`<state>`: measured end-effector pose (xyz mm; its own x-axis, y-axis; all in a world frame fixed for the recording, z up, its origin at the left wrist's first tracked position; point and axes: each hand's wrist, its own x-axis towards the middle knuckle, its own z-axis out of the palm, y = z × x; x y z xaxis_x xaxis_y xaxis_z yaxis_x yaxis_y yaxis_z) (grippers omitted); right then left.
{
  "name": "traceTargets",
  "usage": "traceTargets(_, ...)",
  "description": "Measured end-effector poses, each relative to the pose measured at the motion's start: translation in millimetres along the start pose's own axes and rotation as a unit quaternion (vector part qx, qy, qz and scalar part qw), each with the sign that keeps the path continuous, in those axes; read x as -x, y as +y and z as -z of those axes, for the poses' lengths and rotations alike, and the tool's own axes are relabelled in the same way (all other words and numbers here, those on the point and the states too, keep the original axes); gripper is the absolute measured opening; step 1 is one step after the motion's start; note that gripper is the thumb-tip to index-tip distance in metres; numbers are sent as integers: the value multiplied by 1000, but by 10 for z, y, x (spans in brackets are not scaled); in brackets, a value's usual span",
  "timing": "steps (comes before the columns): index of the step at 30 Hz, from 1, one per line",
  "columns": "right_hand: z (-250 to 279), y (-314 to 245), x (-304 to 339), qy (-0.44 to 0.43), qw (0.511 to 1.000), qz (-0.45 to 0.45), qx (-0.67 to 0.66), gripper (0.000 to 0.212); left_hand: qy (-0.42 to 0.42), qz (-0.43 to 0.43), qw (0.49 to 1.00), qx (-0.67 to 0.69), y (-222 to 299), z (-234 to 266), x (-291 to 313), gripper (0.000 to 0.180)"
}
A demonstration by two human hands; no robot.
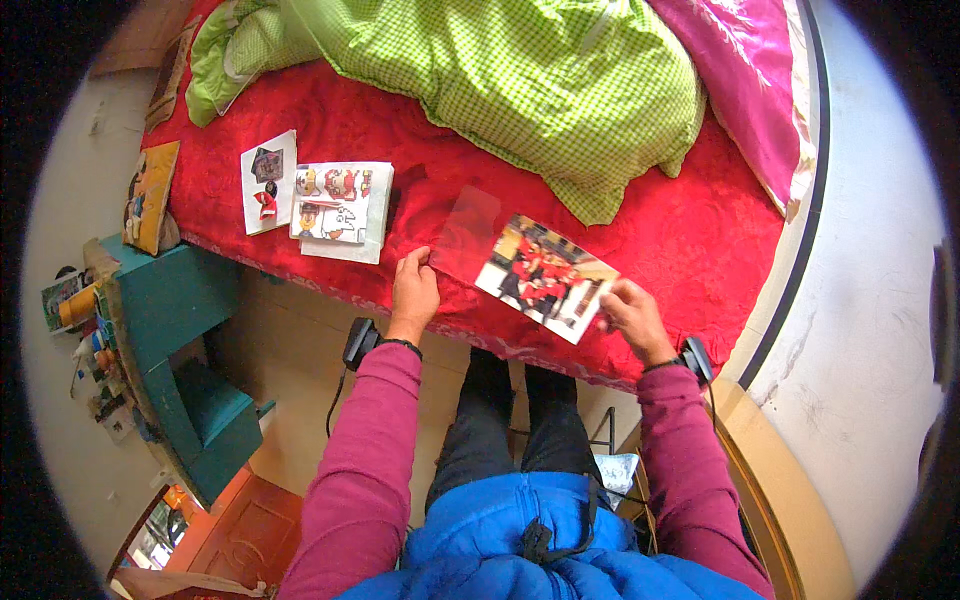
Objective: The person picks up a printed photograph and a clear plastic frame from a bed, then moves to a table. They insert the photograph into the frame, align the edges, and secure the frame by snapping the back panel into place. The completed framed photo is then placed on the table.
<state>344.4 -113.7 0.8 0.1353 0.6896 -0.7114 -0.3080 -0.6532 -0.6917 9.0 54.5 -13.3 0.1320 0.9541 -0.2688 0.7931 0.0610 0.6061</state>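
My right hand [632, 312] pinches the right edge of a glossy photo [548, 278] showing a group of people in red. The photo is tilted over the red bedspread. A clear plastic sleeve [465, 235] lies against the photo's left side; whether the photo is partly inside it I cannot tell. The fingers of my left hand [413, 292] are closed on the sleeve's near left corner. Left of my hands, a stack of cartoon picture sheets [343, 210] overlaps a white sheet [268, 215] with small dark and red pieces on it.
A green checked quilt [480, 80] is bunched across the far side of the red bedspread [400, 130], beside a magenta cover [740, 90]. A yellow picture bag [152, 200] stands at the left by a teal desk [180, 300]. The white wall [850, 250] borders the right.
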Motion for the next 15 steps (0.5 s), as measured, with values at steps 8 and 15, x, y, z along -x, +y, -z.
traceTargets(8,-648,65,-614,21,999,-37,11,13,-26,22,999,32,-51,-51,-102,32)
traceTargets(15,-727,70,-676,67,995,-37,57,13,-24,40,998,42,-75,-89,-172,29)
